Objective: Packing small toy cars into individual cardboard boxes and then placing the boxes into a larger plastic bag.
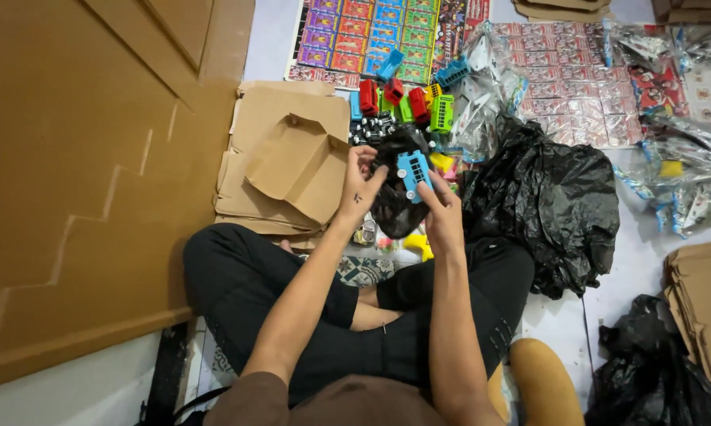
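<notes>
The right hand [442,207] pinches a small blue toy bus [413,172] just in front of the black bag [395,207], while the left hand [359,183] grips that bag's rim (its fingers curled). A loose pinch could drop the bus among the toys [407,105] beyond the bag.

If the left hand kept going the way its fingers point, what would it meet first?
Probably the pile of small black wheels just beyond the left hand, then the red toy bus bodies; depth is hard to judge from above.
</notes>
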